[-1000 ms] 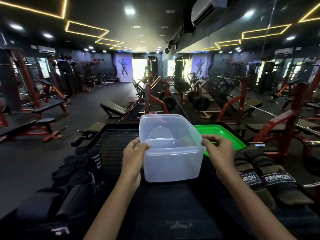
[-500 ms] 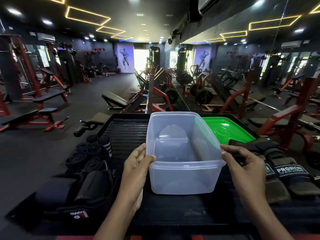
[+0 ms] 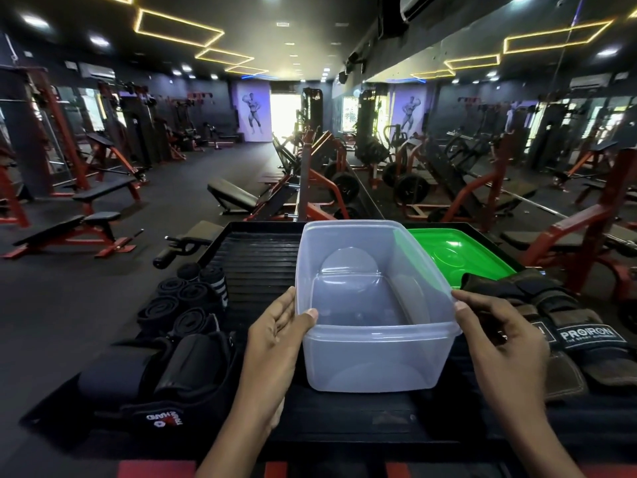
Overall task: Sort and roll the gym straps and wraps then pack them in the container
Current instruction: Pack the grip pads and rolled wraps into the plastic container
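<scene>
A commercial gym, seen from a black table (image 3: 262,257) at one end.

Beyond the table stand rows of red-framed weight machines (image 3: 320,188), black padded benches (image 3: 103,191) and loaded plates (image 3: 412,189). A bodybuilder mural (image 3: 254,113) hangs on the far wall, and a mirror wall (image 3: 517,132) runs to the table's right under yellow ceiling light strips (image 3: 179,27).

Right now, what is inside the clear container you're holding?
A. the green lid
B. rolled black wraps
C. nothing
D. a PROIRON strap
C: the clear container shows only its bare floor, and the rolled black wraps lie outside it on the left.
</scene>
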